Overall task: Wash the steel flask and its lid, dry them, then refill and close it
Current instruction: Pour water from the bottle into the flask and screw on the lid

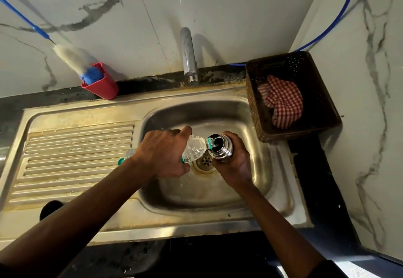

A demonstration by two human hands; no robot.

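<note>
Over the sink basin point(257, 181), my right hand point(234, 164) grips the steel flask point(220, 149) upright with its mouth open. My left hand point(163, 153) holds a clear plastic water bottle point(195, 150) tilted, its green-ringed neck at the flask's mouth, and water runs into the flask. The bottle's base sticks out behind my left wrist over the drainboard. A dark round object point(51, 209), possibly the lid, lies at the drainboard's front edge, partly hidden by my left forearm.
A chrome tap point(188, 57) stands behind the basin. At the right sits a brown perforated basket point(316, 94) holding a red checked cloth point(283, 101). A red cup point(101, 83) with a bottle brush point(72, 57) leans on the back ledge. The drain point(206, 161) lies below the flask.
</note>
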